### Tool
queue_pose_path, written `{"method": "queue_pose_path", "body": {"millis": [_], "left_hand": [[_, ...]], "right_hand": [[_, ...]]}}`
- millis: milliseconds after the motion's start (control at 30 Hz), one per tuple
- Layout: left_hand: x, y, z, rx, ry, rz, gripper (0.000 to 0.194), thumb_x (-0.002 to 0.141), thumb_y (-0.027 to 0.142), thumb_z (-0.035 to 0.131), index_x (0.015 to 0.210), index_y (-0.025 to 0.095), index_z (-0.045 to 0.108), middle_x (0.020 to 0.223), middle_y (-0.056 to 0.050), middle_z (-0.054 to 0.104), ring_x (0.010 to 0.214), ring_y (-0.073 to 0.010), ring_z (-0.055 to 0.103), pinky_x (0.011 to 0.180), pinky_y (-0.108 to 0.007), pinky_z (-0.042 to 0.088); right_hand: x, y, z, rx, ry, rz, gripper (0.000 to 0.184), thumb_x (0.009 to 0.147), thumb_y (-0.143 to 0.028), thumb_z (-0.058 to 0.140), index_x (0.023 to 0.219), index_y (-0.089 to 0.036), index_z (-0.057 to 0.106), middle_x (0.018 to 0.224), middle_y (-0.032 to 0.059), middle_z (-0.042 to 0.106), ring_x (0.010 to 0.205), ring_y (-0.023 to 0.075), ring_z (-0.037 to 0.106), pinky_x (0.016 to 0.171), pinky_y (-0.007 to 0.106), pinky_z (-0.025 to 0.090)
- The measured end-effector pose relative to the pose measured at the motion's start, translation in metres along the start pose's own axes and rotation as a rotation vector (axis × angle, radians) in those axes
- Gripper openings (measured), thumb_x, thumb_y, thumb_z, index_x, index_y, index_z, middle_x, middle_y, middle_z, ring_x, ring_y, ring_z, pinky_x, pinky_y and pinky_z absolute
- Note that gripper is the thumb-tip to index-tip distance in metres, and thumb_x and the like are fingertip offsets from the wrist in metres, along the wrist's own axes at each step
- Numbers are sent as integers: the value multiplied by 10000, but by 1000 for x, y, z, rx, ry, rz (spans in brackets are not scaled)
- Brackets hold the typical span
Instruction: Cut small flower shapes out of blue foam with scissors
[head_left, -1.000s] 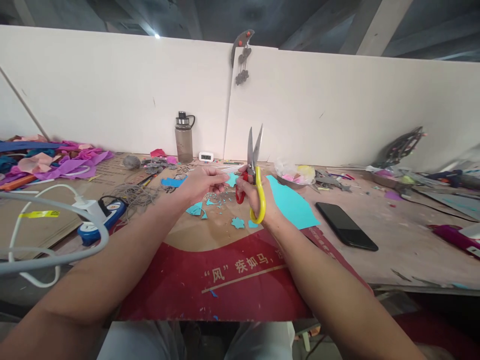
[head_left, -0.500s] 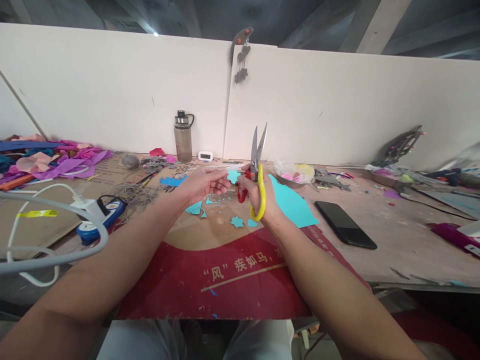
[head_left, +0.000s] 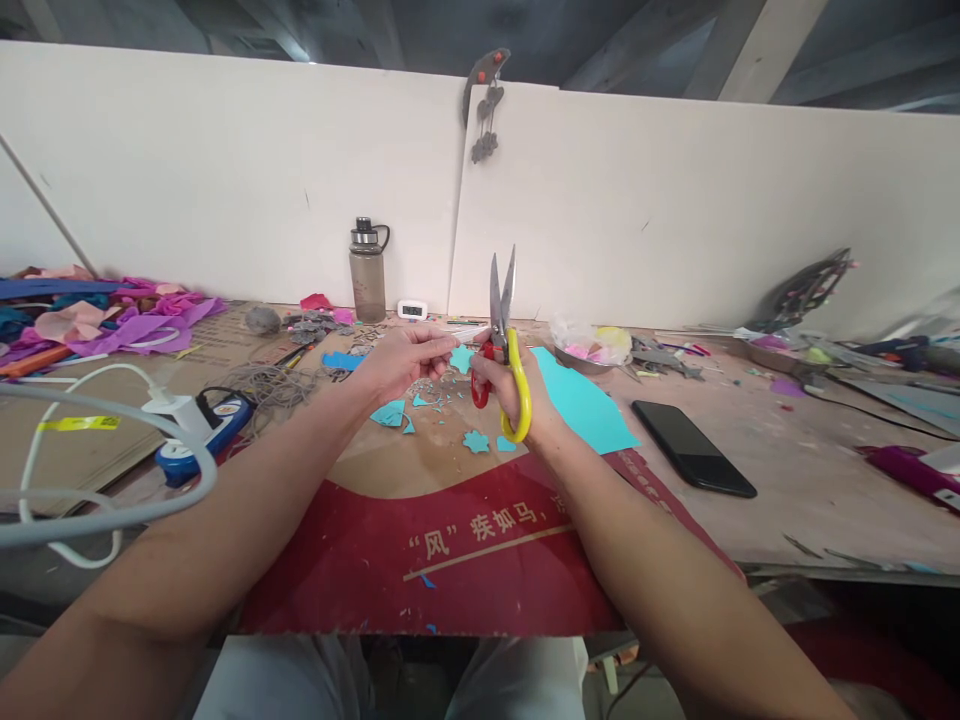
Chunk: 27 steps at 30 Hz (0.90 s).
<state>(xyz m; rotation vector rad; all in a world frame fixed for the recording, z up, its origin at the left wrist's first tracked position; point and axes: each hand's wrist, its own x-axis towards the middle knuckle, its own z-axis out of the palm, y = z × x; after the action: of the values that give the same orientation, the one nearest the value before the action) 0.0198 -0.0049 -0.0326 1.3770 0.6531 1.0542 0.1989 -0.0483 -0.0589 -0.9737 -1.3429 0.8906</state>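
A: Right hand (head_left: pixel 510 388)?
B: Wrapped round the scissors (head_left: pixel 519 395), blades up, slightly parted.
A: Left hand (head_left: pixel 406 362)?
B: Fingers bent, tips right by a blue cutout (head_left: pixel 461 360) (small, can't tell if it's actually pinched).
A: Cutout's where?
B: Between both hands, left of the scissors. Flower (head_left: pixel 476 442) lies nearer the person, on cardboard (head_left: pixel 525 595).

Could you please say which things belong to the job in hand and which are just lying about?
Seemingly part of the job:
scissors, in the right hand
turquoise piece beside the left hand
flower-shaped cut-out
turquoise sheet

Apparently lying about:
phone
bottle
white clock
blue power strip
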Motion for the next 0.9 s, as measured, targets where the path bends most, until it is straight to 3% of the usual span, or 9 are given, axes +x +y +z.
{"method": "queue_pose_path", "body": {"millis": [167, 333, 733, 900], "left_hand": [[-1, 1, 5, -77, -7, -6, 319, 823, 394, 935, 847, 131, 757, 781, -62, 745, 657, -128, 684, 637, -270, 496], [-4, -5, 10, 16, -68, -16, 252, 757, 265, 960, 839, 141, 757, 813, -58, 767, 711, -126, 692, 664, -262, 484], [-3, -11, 13, -14, -13, 11, 216, 811, 261, 880, 721, 150, 718, 642, -40, 694, 612, -123, 635, 609, -265, 455], [-5, -11, 14, -57, -31, 38, 222, 827, 298, 896, 770, 160, 732, 705, -33, 749, 518, -87, 595, 544, -242, 444]], "right_hand": [[2, 0, -1, 35, 81, -42, 349, 785, -339, 659, 1086, -264, 499, 691, -67, 485, 509, 145, 480, 522, 340, 431], [4, 5, 0, 61, 169, -84, 318, 829, -345, 617, 1101, -282, 464, 726, -49, 473, 559, 170, 498, 536, 343, 454], [0, 13, 6, 54, 94, -125, 321, 834, -342, 695, 1078, -252, 507, 710, -68, 486, 540, 128, 460, 550, 322, 414], [2, 17, 3, 9, 101, -184, 298, 869, -355, 689, 1087, -249, 516, 744, -65, 496, 593, 131, 475, 596, 320, 428]]}}
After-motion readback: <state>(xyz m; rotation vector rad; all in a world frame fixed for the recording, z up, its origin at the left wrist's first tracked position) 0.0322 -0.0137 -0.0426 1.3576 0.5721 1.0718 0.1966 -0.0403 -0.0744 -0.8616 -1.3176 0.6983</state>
